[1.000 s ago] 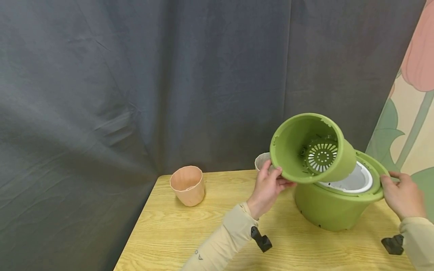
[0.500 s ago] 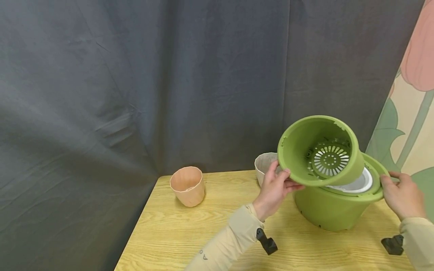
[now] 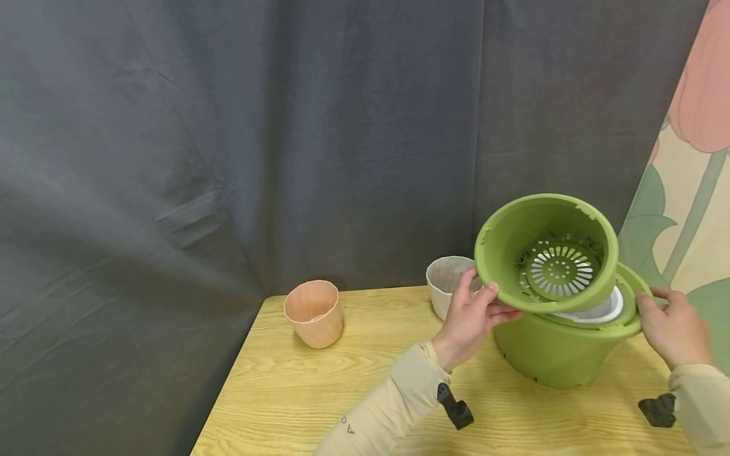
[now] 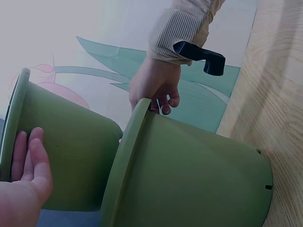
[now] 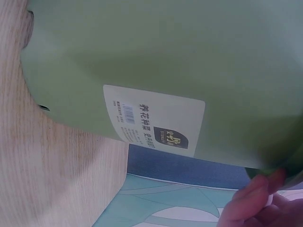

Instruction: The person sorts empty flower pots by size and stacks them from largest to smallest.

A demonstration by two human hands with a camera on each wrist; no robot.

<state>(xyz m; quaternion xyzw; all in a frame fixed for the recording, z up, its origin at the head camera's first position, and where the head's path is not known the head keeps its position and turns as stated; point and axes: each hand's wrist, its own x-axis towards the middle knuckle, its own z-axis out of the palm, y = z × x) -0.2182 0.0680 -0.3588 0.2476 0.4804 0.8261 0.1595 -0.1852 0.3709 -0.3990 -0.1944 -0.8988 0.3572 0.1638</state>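
Note:
My left hand (image 3: pixel 470 316) holds the smaller green flower pot (image 3: pixel 504 259) by its rim, thumb at the edge and fingers underneath. Tilted, its slotted bottom showing, this pot hangs over the larger green flower pot (image 3: pixel 553 351), which stands on the table. A white pot (image 3: pixel 604 310) sits inside the larger one, partly covered by the smaller pot. At the larger pot's right rim, my right hand (image 3: pixel 678 329) pinches the edge. In the left wrist view the smaller pot's base (image 4: pixel 111 156) is close to the larger pot's rim (image 4: pixel 128 161); contact is unclear.
A peach faceted pot (image 3: pixel 313 316) stands near the wooden table's (image 3: pixel 353 380) back left corner. Behind my left hand is an off-white pot (image 3: pixel 441 294). A grey curtain (image 3: pixel 371 139) hangs along the back edge. The larger pot carries a label (image 5: pixel 154 120).
My left hand has moved right with the smaller pot, bringing it further over the larger pot and tipping it more upright. More of the off-white pot shows. The right hand stays at the rim.

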